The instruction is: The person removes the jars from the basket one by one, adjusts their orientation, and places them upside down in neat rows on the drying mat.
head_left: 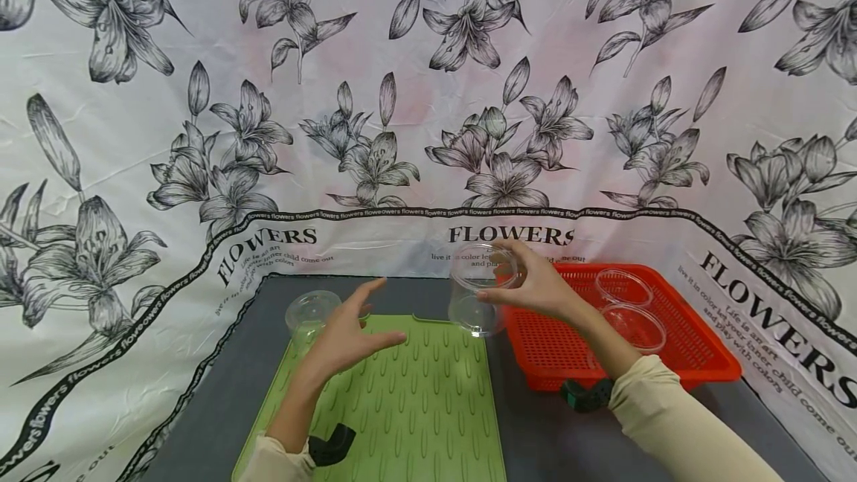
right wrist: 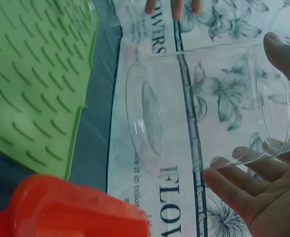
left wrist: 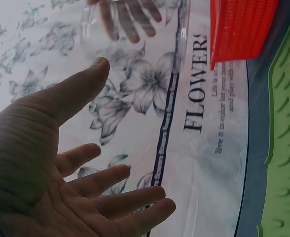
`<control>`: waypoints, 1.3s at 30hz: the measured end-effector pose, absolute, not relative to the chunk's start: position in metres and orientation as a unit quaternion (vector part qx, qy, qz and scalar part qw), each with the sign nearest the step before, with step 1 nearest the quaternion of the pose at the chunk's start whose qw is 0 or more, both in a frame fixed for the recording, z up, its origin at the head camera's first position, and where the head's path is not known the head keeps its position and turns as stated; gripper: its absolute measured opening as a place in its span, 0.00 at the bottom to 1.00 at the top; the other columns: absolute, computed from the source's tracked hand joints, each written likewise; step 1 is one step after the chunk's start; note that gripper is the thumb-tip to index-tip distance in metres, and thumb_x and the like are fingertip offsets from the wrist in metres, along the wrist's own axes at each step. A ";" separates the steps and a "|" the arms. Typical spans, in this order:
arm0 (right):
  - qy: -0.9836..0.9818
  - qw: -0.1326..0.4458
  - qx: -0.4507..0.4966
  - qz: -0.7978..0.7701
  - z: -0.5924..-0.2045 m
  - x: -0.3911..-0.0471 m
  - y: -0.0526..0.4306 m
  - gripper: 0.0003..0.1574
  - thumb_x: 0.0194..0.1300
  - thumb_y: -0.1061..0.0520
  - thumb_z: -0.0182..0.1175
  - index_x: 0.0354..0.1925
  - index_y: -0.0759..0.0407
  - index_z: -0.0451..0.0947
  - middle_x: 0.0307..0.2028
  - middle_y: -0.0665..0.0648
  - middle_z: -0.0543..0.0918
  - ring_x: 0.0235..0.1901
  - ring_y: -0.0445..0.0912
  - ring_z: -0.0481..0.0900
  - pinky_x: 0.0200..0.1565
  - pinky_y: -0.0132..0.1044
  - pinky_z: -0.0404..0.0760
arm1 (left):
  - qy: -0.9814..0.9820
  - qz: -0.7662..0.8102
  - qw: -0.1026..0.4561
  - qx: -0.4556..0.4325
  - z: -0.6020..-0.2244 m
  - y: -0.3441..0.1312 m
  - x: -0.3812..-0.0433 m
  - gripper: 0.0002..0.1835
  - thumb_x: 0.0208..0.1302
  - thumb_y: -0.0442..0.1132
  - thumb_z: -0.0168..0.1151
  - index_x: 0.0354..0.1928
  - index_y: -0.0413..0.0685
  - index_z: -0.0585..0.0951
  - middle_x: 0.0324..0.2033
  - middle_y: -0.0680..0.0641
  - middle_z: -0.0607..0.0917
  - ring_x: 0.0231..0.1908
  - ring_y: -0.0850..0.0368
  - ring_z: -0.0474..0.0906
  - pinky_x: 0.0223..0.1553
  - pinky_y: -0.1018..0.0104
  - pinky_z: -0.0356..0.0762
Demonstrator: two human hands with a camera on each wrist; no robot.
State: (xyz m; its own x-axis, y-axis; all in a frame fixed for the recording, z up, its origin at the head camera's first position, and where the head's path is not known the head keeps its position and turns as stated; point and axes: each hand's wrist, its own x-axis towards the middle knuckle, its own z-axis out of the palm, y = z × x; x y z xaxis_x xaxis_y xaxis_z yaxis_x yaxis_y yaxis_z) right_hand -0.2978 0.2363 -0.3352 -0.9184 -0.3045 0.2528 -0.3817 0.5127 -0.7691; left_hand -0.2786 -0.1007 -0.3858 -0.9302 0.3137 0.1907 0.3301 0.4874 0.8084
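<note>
The right hand (head_left: 538, 288) grips a clear plastic jar (head_left: 471, 305) near its top, beside the red basket (head_left: 550, 352); a slackened hold could let it slip, the left hand (head_left: 344, 341) being spread, empty.

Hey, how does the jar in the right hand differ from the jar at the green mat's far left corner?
The held jar is raised, while the corner jar rests on the green mat. The right hand grips the held jar near its rim; no hand grips the corner jar. Both are clear and see-through.
</note>
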 end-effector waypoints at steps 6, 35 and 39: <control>-0.866 0.039 0.217 0.449 -0.339 -0.292 0.224 0.57 0.54 0.47 0.79 0.75 0.51 0.61 0.67 0.65 0.76 0.59 0.61 0.81 0.50 0.46 0.86 | -0.853 -0.483 -0.004 -0.197 -0.386 -0.082 -0.274 0.58 0.51 0.53 0.81 0.80 0.72 0.54 0.79 0.48 0.59 0.77 0.37 0.57 0.68 0.32 0.67; -0.834 -0.031 0.314 0.453 -0.343 -0.281 0.201 0.56 0.54 0.50 0.79 0.75 0.45 0.61 0.67 0.61 0.76 0.57 0.55 0.83 0.49 0.43 0.87 | -0.801 -0.549 -0.033 -0.237 -0.391 -0.043 -0.264 0.62 0.48 0.49 0.83 0.80 0.70 0.52 0.72 0.45 0.71 0.69 0.36 0.72 0.64 0.39 0.76; -0.833 -0.033 0.319 0.451 -0.343 -0.280 0.200 0.56 0.54 0.50 0.79 0.75 0.46 0.61 0.67 0.61 0.76 0.56 0.53 0.84 0.50 0.42 0.86 | -0.798 -0.557 -0.033 -0.229 -0.392 -0.043 -0.262 0.59 0.49 0.49 0.83 0.79 0.71 0.54 0.71 0.45 0.72 0.67 0.35 0.73 0.62 0.38 0.77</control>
